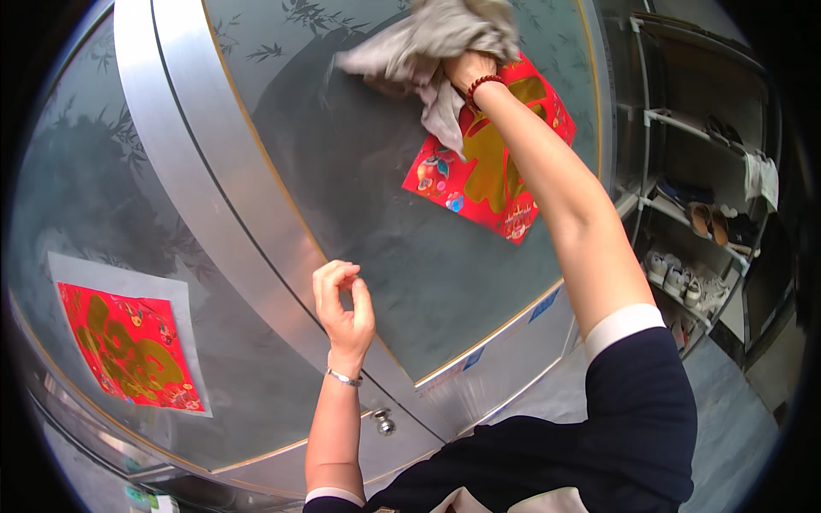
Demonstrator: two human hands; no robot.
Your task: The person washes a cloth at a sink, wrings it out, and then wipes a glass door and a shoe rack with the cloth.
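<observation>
High on a frosted glass door panel [404, 269] with bamboo leaf patterns, my right hand [469, 67] presses a crumpled greyish cloth [442, 32]. The cloth covers most of its fingers. A red bead bracelet circles that wrist. Partly behind the cloth and forearm is a red and gold paper decoration [487, 173] on the glass. My left hand [346, 314] is raised in front of the metal door frame, fingers loosely curled and thumb apart, holding nothing. It wears a silver-coloured bracelet [344, 377].
A second glass panel [250, 378] at the left bears another red and gold decoration [128, 349] on a pale backing. A round metal knob [383, 422] sits below my left hand. To the right stands a shoe rack [696, 224] holding several shoes, beside a grey floor [731, 423].
</observation>
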